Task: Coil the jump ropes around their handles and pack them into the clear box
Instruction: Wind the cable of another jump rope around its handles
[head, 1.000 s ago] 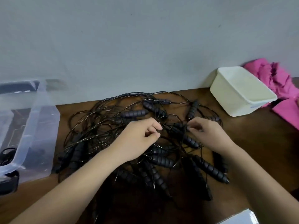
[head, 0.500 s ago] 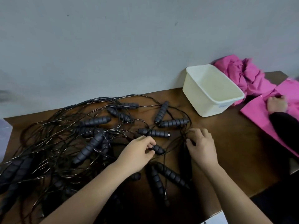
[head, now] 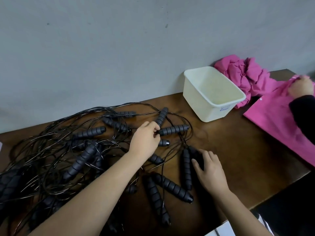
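1. The jump ropes (head: 81, 159) lay in one loose tangle across the brown table (head: 238, 150), with the cords crossing and none of them coiled. The clear box was out of view.
2. The left hand (head: 146, 138) reached over the pile, its fingers curled and pinching the near end of one handle (head: 173, 129), probably to single out one rope.
3. The right hand (head: 208, 167) lay over a second handle (head: 195, 152), thumb on one side and fingers on the other. It was likely pinning the handle so the tangle would not drag, but whether it gripped could not be told.
4. A white tub (head: 213, 92) stood near the wall beside pink cloth (head: 247, 77), where a dark sleeve (head: 303, 113) reached in.
5. The tub bore a small label (head: 225, 108) with blue writing too small to read. No brand showed on the handles.
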`<action>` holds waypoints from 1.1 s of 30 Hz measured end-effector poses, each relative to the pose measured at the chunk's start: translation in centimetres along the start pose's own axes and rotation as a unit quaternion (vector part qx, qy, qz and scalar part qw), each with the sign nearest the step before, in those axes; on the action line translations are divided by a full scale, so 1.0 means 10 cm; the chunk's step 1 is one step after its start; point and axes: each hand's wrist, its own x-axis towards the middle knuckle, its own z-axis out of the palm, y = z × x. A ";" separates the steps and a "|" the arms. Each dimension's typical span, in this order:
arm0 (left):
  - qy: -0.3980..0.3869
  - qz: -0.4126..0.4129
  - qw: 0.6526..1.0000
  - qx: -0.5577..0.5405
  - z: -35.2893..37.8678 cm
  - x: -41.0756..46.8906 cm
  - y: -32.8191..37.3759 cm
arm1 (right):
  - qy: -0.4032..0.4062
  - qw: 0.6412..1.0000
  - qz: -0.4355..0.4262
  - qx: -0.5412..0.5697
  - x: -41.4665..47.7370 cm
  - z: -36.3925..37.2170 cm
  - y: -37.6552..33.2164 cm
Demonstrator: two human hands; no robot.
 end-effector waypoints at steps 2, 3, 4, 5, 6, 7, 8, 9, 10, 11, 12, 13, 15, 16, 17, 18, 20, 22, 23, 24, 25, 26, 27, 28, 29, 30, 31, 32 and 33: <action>0.001 -0.008 0.999 0.033 0.04 0.28 -0.01 | 0.015 1.000 -0.009 -0.012 0.01 0.04 0.02; -0.013 -0.015 0.998 0.055 0.08 0.39 -0.01 | 0.018 1.000 -0.013 -0.017 0.01 0.06 0.02; -0.035 -0.024 0.996 0.076 0.12 0.50 -0.01 | 0.019 0.999 -0.016 -0.020 0.02 0.07 0.02; -0.063 -0.035 0.993 0.096 0.17 0.59 -0.01 | 0.020 0.999 -0.019 -0.021 0.02 0.08 0.03; -0.091 -0.045 0.988 0.116 0.22 0.66 -0.01 | 0.019 0.999 -0.019 -0.020 0.03 0.08 0.03; -0.115 -0.054 0.983 0.133 0.28 0.71 -0.02 | 0.018 0.999 -0.019 -0.019 0.03 0.08 0.03; -0.134 -0.059 0.979 0.143 0.33 0.75 -0.02 | 0.017 0.999 -0.020 -0.020 0.04 0.08 0.04; -0.146 -0.060 0.976 0.147 0.38 0.78 -0.03 | 0.015 0.999 -0.022 -0.021 0.05 0.08 0.05; -0.155 -0.055 0.975 0.151 0.43 0.79 -0.03 | 0.012 0.999 -0.024 -0.023 0.06 0.08 0.05; -0.161 -0.046 0.973 0.159 0.47 0.80 -0.03 | 0.008 0.999 -0.025 -0.024 0.06 0.08 0.06; -0.165 -0.036 0.971 0.170 0.51 0.80 -0.01 | 0.004 0.999 -0.022 -0.026 0.06 0.08 0.08; -0.163 -0.030 0.970 0.179 0.53 0.81 -0.03 | 0.001 0.999 -0.021 -0.027 0.07 0.09 0.07; -0.160 -0.023 0.971 0.178 0.55 0.81 -0.05 | -0.004 0.999 -0.019 -0.030 0.07 0.07 0.07; -0.156 -0.019 0.973 0.166 0.54 0.80 -0.07 | -0.008 0.999 -0.019 -0.030 0.07 0.06 0.06; -0.148 -0.011 0.978 0.147 0.52 0.79 -0.08 | -0.015 0.999 -0.020 -0.028 0.07 0.05 0.06; -0.134 0.002 0.983 0.125 0.48 0.77 -0.08 | -0.024 0.999 -0.018 -0.021 0.07 0.03 0.06; -0.100 0.041 0.990 0.091 0.37 0.72 -0.03 | -0.032 0.999 -0.013 0.005 0.09 -0.05 0.01; -0.076 0.100 0.989 0.076 0.23 0.62 0.05 | -0.006 0.999 -0.027 0.024 0.14 -0.20 -0.09; -0.072 0.127 0.987 0.073 0.15 0.55 0.11 | 0.013 0.998 -0.051 0.023 0.18 -0.28 -0.17; -0.074 0.150 0.983 0.073 0.06 0.47 0.19 | 0.027 0.996 -0.084 0.019 0.23 -0.37 -0.26; -0.082 0.170 0.979 0.077 -0.03 0.38 0.26 | 0.036 0.991 -0.125 0.016 0.29 -0.46 -0.37; -0.094 0.189 0.974 0.082 -0.12 0.27 0.34 | 0.035 0.985 -0.169 0.008 0.35 -0.55 -0.48; -0.106 0.208 0.969 0.086 -0.21 0.16 0.42 | 0.027 0.977 -0.213 -0.006 0.43 -0.63 -0.58; -0.115 0.223 0.964 0.087 -0.28 0.05 0.49 | 0.014 0.968 -0.251 -0.022 0.52 -0.69 -0.66; -0.122 0.226 0.963 0.081 -0.36 -0.06 0.54 | -0.004 0.959 -0.281 -0.038 0.60 -0.74 -0.74; -0.126 0.217 0.966 0.069 -0.43 -0.15 0.58 | -0.024 0.951 -0.304 -0.054 0.68 -0.79 -0.80; -0.131 0.195 0.970 0.053 -0.51 -0.23 0.60 | -0.041 0.942 -0.325 -0.072 0.74 -0.83 -0.86; -0.135 0.167 0.976 0.034 -0.58 -0.29 0.61 | -0.051 0.934 -0.344 -0.089 0.80 -0.87 -0.90; -0.132 0.141 0.981 0.005 -0.66 -0.33 0.60 | -0.053 0.926 -0.361 -0.101 0.85 -0.92 -0.95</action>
